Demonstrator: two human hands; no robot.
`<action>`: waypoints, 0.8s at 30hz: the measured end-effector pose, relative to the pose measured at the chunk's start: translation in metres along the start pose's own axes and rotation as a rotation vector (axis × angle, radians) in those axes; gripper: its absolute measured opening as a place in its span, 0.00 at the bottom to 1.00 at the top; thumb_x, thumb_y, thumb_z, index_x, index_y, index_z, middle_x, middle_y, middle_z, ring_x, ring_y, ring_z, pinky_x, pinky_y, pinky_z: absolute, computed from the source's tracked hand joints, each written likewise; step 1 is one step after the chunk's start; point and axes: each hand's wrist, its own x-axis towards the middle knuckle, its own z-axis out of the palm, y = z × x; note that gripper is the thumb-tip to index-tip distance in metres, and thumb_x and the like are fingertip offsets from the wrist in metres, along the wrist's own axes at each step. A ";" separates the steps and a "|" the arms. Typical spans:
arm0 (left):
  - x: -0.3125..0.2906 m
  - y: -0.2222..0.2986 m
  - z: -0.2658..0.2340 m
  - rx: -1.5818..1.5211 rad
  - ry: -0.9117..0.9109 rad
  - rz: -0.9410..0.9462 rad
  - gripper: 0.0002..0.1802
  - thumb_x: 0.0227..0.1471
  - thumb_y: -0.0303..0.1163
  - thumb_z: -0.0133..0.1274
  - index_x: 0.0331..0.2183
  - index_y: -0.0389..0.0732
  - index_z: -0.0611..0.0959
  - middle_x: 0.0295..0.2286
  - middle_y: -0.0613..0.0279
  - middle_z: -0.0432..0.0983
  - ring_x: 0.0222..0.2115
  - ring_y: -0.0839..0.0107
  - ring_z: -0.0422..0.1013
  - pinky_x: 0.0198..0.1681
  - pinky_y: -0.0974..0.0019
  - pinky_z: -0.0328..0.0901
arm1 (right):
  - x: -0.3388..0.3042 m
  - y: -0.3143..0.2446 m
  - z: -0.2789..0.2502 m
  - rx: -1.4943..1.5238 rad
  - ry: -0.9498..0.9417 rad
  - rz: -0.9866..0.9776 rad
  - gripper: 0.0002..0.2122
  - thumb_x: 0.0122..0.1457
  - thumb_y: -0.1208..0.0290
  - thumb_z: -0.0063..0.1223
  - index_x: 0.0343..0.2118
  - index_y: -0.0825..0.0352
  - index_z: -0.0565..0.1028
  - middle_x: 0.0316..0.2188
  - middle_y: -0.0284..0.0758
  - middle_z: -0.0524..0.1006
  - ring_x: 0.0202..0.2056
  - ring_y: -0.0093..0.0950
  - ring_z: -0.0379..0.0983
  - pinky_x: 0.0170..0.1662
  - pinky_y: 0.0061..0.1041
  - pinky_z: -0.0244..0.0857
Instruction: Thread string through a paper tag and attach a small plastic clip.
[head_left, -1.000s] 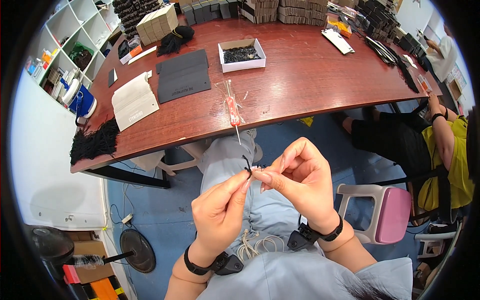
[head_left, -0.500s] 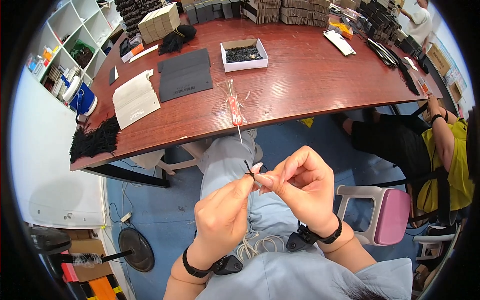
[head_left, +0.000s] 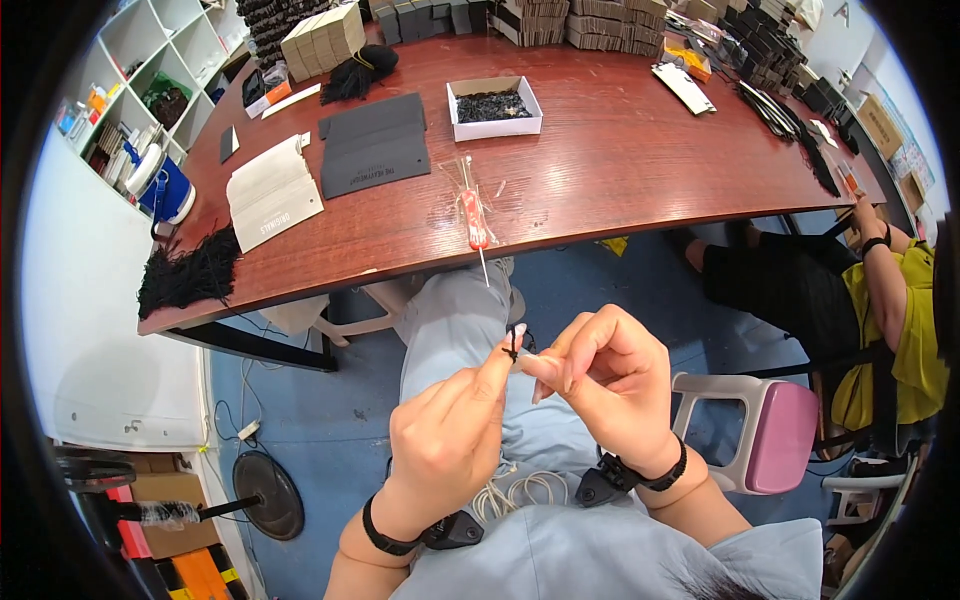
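While the short black cord [head_left: 513,343] is worked at the fingertips, clear of the desk [head_left: 610,140] and in front of its near edge, treat the step as fine cord handling and move the fingertips only. The left hand [head_left: 445,430] appears clamped on the cord, its thumb and forefinger together, with a dark strand standing up past the tip and a crossing or knot showing beside it. The right hand [head_left: 615,378] has its thumb just beside that crossing; whether its grip is clamped on a strand cannot be told. Hold the left grip firm and close below the crossing, so that the cord does not twist. Apply right-hand tension gradually and in line with the strand; a sharp pull could slip the cord from the fingertips. Leave the loose end exposed for inspection. Rest the wrists if the fingertips tremble. Take care when reaching forward: the red-handled tool [head_left: 475,220] lies with its thin shaft projecting past the desk's near edge, directly ahead of both hands.
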 end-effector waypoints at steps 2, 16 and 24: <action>0.001 0.002 0.000 0.033 -0.009 -0.008 0.19 0.34 0.16 0.47 0.36 0.30 0.73 0.16 0.59 0.68 0.12 0.72 0.63 0.15 0.73 0.58 | 0.000 0.000 -0.001 0.041 0.001 0.020 0.06 0.47 0.84 0.47 0.21 0.68 0.64 0.21 0.32 0.69 0.25 0.16 0.67 0.29 0.15 0.64; 0.002 -0.007 0.005 -0.014 0.151 0.140 0.16 0.34 0.16 0.49 0.32 0.28 0.75 0.11 0.61 0.66 0.08 0.75 0.59 0.11 0.74 0.53 | 0.000 -0.001 0.003 0.132 0.008 0.021 0.06 0.47 0.84 0.46 0.19 0.67 0.63 0.20 0.32 0.68 0.22 0.16 0.66 0.27 0.14 0.62; -0.001 -0.012 0.004 0.046 0.117 0.170 0.17 0.31 0.16 0.49 0.32 0.28 0.75 0.11 0.61 0.66 0.08 0.74 0.58 0.11 0.73 0.53 | 0.002 0.005 0.003 0.170 0.007 0.020 0.06 0.48 0.85 0.45 0.19 0.67 0.63 0.21 0.33 0.68 0.23 0.17 0.66 0.28 0.15 0.63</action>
